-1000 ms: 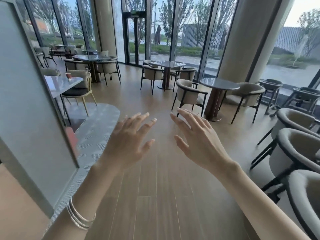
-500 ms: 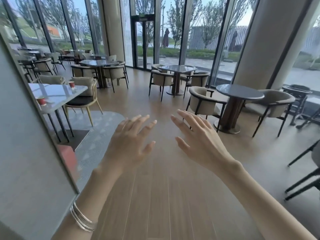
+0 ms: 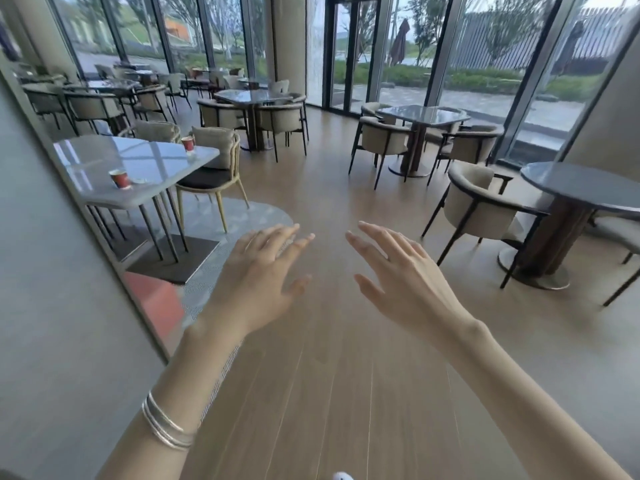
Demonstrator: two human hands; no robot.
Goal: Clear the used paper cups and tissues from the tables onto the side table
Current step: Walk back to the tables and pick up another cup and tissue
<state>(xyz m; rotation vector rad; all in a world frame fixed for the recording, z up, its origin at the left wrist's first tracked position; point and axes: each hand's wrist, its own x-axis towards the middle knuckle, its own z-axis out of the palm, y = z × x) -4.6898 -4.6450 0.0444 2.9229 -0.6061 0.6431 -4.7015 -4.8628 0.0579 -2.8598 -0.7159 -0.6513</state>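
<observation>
L hand (image 3: 263, 282) out front, fingers spread, empty | R hand (image 3: 408, 278) same | 2 red cups (image 3: 120, 178) on table (image 3: 104, 199) left

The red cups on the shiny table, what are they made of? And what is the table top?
The near red cup and the far red cup look like paper: matte red sides, pale rims. The table top looks like polished stone or glossy laminate, since it mirrors the windows; which one, I cannot tell.
</observation>
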